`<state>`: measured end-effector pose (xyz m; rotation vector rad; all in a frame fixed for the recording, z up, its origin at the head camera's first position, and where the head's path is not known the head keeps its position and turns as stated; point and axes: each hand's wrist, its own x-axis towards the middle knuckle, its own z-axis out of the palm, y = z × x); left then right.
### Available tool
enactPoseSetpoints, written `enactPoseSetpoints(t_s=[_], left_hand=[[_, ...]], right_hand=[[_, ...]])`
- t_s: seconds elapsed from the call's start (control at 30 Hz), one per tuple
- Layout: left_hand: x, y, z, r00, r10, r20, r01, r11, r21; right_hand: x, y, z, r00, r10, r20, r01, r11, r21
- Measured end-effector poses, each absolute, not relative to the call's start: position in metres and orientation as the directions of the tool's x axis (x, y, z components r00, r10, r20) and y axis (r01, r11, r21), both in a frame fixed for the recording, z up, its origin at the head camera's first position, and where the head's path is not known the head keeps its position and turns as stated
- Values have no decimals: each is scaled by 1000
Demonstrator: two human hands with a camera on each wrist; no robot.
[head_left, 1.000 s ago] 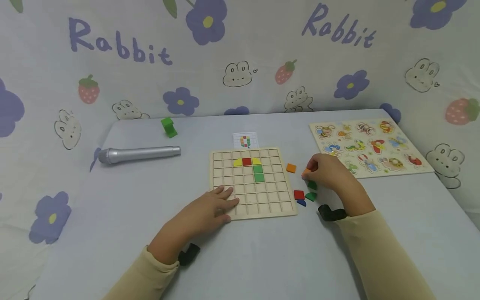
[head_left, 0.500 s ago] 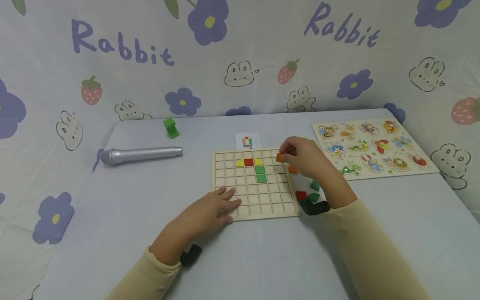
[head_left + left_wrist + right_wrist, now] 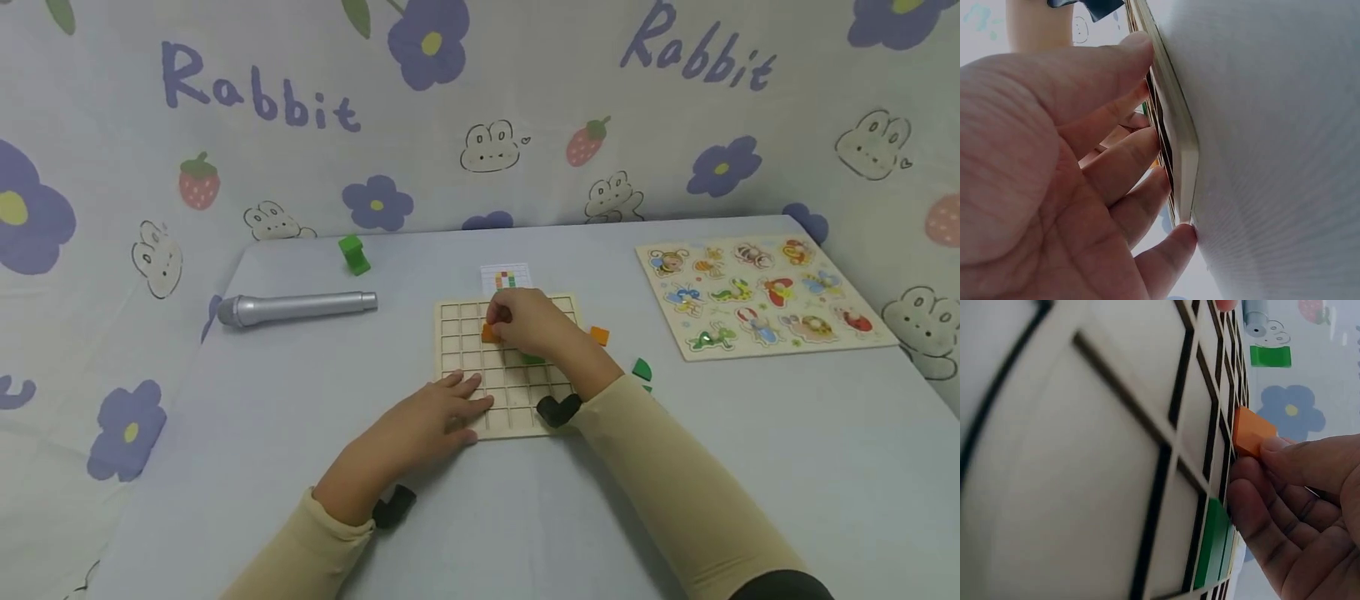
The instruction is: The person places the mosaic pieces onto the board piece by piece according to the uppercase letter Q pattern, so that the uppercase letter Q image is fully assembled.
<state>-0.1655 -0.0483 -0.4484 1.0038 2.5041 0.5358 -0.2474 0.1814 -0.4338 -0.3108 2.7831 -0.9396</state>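
A wooden grid board (image 3: 495, 425) lies flat on the table. My left hand (image 3: 431, 421) rests on its near left corner with fingers spread; the left wrist view shows fingertips on the board's surface and edge. Over the board's upper part, my right hand (image 3: 536, 327) pinches an orange square tile (image 3: 490, 334) between thumb and fingers. In the right wrist view that orange tile (image 3: 1251, 432) is held at the grid. A green tile (image 3: 533, 360) shows partly below the right hand, which hides the red and yellow tiles. A small pattern card (image 3: 492, 273) lies just behind the board, partly covered.
Right of the board lie another orange tile (image 3: 599, 336) and green quarter-round pieces (image 3: 642, 369); the right sleeve hides others. An insect puzzle board (image 3: 720, 312) lies back right. A silver toy microphone (image 3: 300, 308) and a green block (image 3: 354, 255) stand at left.
My right hand has carried an orange tile from the loose pieces at right leftward over the board's upper part. The left hand keeps its place on the board. The view has shifted slightly.
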Motion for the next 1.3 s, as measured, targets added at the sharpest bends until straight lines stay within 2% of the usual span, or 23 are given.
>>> enactPoseSetpoints(t_s=[0.37, 0.73, 0.9, 1.1, 1.3], left_hand=[[-165, -41, -444, -659, 721, -212, 575, 666, 476], [-165, -44, -446, -676, 701, -227, 557, 688, 466], [-164, -49, -448, -684, 692, -229, 544, 694, 473], [-161, -51, -450, -699, 674, -240, 519, 709, 477], [-163, -47, -450, -698, 679, -227, 533, 704, 469]], right_hand=[[-239, 187, -431, -960, -238, -149, -100, 785, -612], [-241, 180, -437, -953, -281, -117, -180, 830, -528], [-235, 180, -433, -960, -266, -83, -178, 814, -552], [-220, 206, -416, -983, -184, -17, -133, 767, -628], [-211, 262, -413, -997, -28, -78, 28, 770, -638]])
